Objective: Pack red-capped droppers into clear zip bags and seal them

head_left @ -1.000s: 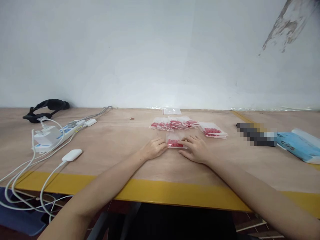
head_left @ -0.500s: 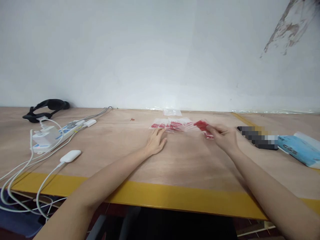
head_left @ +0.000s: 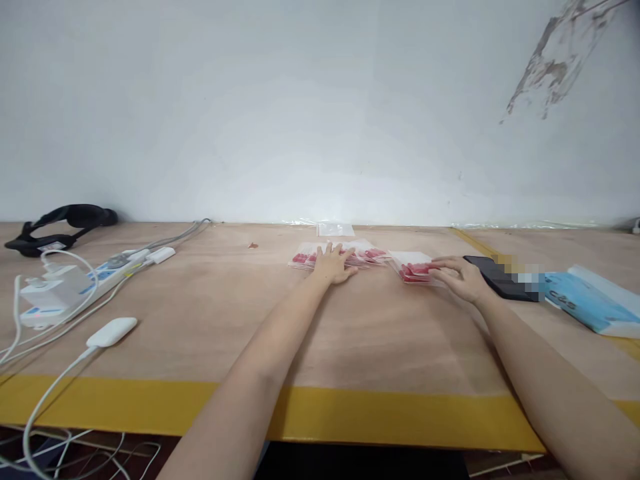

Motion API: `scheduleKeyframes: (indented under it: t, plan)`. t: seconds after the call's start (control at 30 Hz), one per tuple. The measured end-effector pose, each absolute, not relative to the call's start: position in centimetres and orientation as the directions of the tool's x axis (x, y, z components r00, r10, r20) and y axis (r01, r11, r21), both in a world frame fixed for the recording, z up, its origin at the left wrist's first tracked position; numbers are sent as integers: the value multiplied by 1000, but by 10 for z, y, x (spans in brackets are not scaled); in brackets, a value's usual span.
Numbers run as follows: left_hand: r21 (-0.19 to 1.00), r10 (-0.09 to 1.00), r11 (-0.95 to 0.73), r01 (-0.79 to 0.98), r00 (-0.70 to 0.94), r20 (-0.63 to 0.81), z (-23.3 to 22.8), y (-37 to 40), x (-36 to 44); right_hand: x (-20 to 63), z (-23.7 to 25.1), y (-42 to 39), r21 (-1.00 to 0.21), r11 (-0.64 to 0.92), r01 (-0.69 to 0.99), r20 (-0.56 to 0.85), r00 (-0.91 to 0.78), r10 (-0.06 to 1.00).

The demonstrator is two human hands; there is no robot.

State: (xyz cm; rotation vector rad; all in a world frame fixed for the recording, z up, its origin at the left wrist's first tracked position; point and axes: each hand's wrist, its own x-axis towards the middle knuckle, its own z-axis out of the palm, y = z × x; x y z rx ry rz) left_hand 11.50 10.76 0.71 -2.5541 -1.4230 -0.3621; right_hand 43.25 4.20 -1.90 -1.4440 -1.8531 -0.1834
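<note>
Small clear bags of red pieces lie at the far middle of the wooden table (head_left: 380,333). My left hand (head_left: 334,262) rests flat, fingers spread, on the row of bags (head_left: 367,254). My right hand (head_left: 463,278) lies to the right, its fingertips touching the near right edge of a separate pile of bags (head_left: 414,265). That pile lies flat on the table. An empty clear bag (head_left: 335,229) sits by the wall behind the row.
A black phone (head_left: 493,276) and a blue packet (head_left: 583,304) lie right of my right hand. A white power strip (head_left: 75,283) with plugs, cables and a white adapter (head_left: 111,331) are at the left, with a black strap (head_left: 60,220) beyond. Yellow tape (head_left: 350,417) edges the table.
Both hands left the single bag in front of me. My right hand carried it right and set it on the right pile. My left hand reached forward onto the row of bags.
</note>
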Motion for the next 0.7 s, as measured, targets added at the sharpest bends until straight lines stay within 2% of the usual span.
scheduleKeyframes:
  t: [0.1,0.23,0.3,0.37,0.5,0.63,0.7]
  plan:
    - [-36,816,-520,853,509,275,3,110,112,399,-6,40,-189,270,944,708,-60,704]
    - [-64,793,-518,853,507,338,-3,108,99,342,3,54,80,305,949,583,-293,758]
    - [-67,793,-505,861,493,358,-4,107,86,320,2,66,154,304,940,507,-339,792]
    - [-65,799,-489,870,477,367,-5,106,70,307,-1,80,162,262,951,438,-307,845]
    - [-65,811,-454,888,443,382,-5,105,27,296,-7,99,70,263,962,352,-270,896]
    - [-79,819,-407,910,402,409,-7,103,-12,290,-13,102,11,334,943,384,-312,869]
    - [-84,805,-372,924,366,466,-7,99,-23,281,-15,97,-39,399,916,427,-346,836]
